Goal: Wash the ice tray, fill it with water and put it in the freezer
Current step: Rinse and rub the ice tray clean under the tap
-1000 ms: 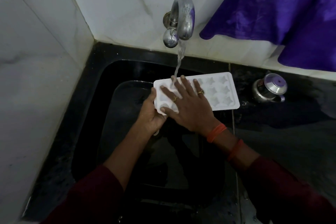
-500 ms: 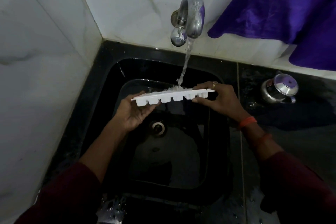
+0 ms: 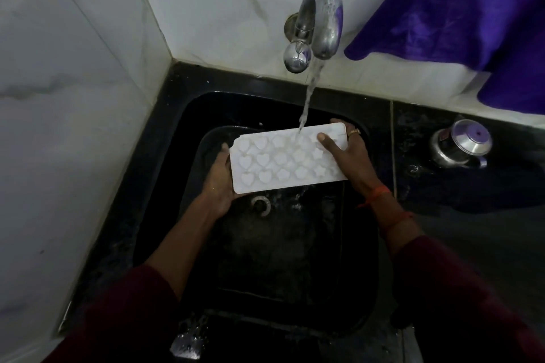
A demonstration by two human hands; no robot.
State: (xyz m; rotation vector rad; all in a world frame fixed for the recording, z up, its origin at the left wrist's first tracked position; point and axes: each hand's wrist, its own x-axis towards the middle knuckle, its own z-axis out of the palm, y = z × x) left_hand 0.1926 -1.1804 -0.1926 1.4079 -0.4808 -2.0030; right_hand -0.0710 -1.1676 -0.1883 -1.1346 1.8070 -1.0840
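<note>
Half a second on, the ice tray (image 3: 283, 162) has swung from edge-on to face-up, its heart and star pockets now turned to us, and both hands have shifted with it. Nearest us, dark red sleeves (image 3: 118, 318) reach over the black sink (image 3: 295, 268), whose drain (image 3: 261, 206) shows just below the tray. The left hand (image 3: 218, 183) grips the tray's left end from beneath. The right hand (image 3: 354, 156) pinches the right end, thumb laid across the top and ringed fingers behind the far rim. The hands are apart, one at each end, holding the tray over the basin. The stream (image 3: 308, 97) from the tap (image 3: 324, 23) strikes the tray near its far edge, right of centre. Beyond, a steel pot (image 3: 460, 144) stands on the counter (image 3: 472, 230), and a purple cloth (image 3: 472, 9) hangs against the tiles.

We judge three risks. Water landing on one spot may splash out and leave the left pockets short. Any tilt would spill what has collected. Wet plastic held only at its ends could slip or sag.
</note>
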